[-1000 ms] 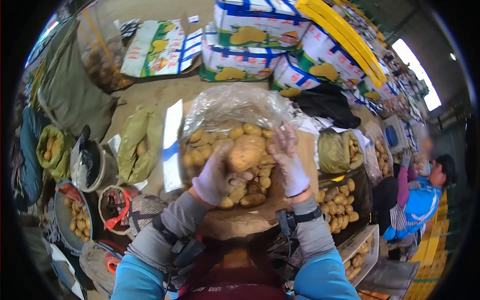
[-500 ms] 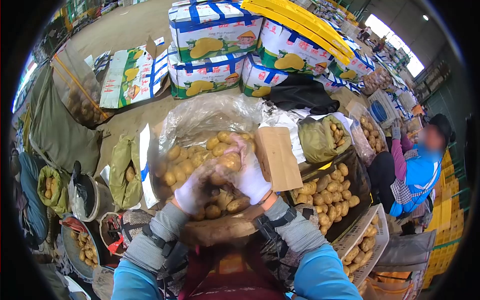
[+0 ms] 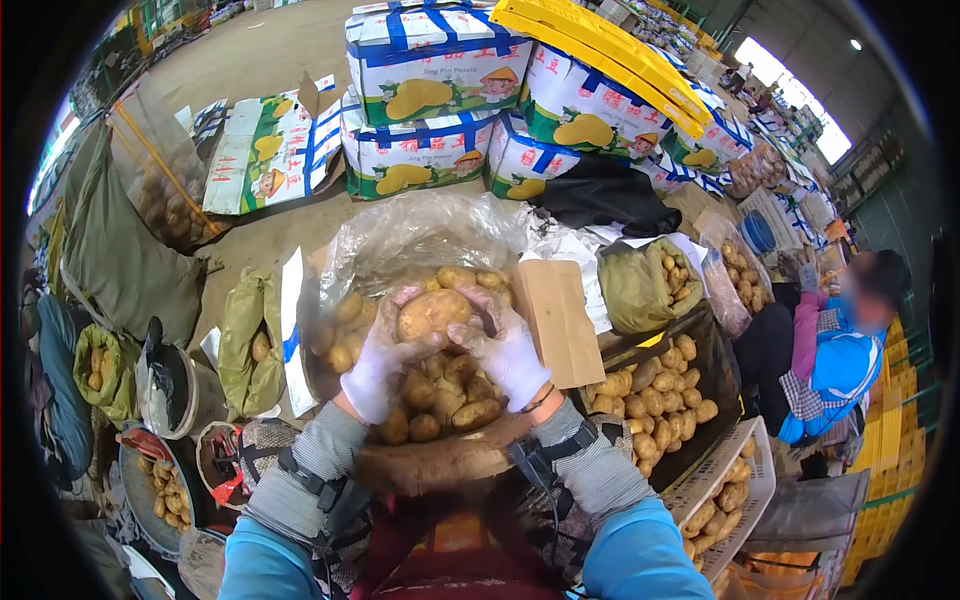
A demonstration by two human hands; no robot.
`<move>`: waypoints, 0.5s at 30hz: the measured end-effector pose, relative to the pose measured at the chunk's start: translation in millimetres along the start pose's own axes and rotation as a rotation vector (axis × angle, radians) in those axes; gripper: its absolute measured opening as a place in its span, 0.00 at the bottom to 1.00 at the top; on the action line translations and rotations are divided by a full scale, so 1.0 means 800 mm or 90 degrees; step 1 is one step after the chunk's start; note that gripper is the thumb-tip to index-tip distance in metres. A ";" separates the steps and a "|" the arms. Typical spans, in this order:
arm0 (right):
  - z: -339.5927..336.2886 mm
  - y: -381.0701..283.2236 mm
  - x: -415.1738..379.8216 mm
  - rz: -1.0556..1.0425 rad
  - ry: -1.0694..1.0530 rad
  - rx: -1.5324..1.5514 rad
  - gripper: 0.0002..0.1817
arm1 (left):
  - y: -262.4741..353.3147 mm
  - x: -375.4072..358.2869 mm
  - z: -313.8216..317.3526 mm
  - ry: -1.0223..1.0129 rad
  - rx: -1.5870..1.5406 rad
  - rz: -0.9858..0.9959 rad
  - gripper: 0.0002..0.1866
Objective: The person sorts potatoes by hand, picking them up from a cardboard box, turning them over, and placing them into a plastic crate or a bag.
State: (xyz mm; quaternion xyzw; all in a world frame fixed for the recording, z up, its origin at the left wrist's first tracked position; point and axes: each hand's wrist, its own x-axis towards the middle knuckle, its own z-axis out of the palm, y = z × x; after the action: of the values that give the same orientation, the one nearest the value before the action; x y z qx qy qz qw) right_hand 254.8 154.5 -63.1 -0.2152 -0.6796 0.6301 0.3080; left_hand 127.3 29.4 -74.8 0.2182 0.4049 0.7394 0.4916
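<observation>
A large potato (image 3: 433,314) sits between my gloved hands over a box lined with clear plastic (image 3: 420,235). My left hand (image 3: 378,362) grips its left side, with the thumb along the bottom. On the other side, my right hand (image 3: 508,358) curls round its right edge, fingertips partly hidden behind it. Both white gloves are stained at the fingers. Below the hands lie several more potatoes (image 3: 476,413), some with dark soil on them. Others (image 3: 345,330) rest in the plastic at the left.
A cardboard flap (image 3: 557,322) stands right of the box. Beyond it are a black crate of potatoes (image 3: 660,400), a white basket (image 3: 765,470) and a green sack (image 3: 625,285). Printed potato cartons (image 3: 435,80) are stacked ahead. A co-worker in a blue vest (image 3: 840,360) sits at the right.
The hands have turned the potato and spread apart around it, lifting it slightly up and left. More of the potatoes underneath show now.
</observation>
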 end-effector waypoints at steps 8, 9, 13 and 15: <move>-0.012 0.009 0.009 0.132 -0.038 0.141 0.19 | -0.010 -0.004 -0.044 -0.128 -0.082 -0.137 0.25; -0.008 0.012 0.006 0.099 -0.070 0.128 0.22 | -0.007 -0.001 -0.046 -0.156 -0.173 -0.203 0.28; 0.006 0.024 -0.003 0.083 -0.193 0.091 0.34 | -0.010 -0.004 -0.018 -0.008 0.012 -0.200 0.39; 0.008 0.030 -0.002 0.154 -0.169 0.150 0.30 | -0.007 -0.003 -0.011 0.080 -0.012 -0.241 0.36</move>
State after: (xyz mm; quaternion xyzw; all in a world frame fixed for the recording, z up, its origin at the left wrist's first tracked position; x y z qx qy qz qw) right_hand 249.6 151.5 -87.1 -0.1732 -0.6052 0.7602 0.1608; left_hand 125.0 24.6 -83.9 0.0873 0.4618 0.6496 0.5976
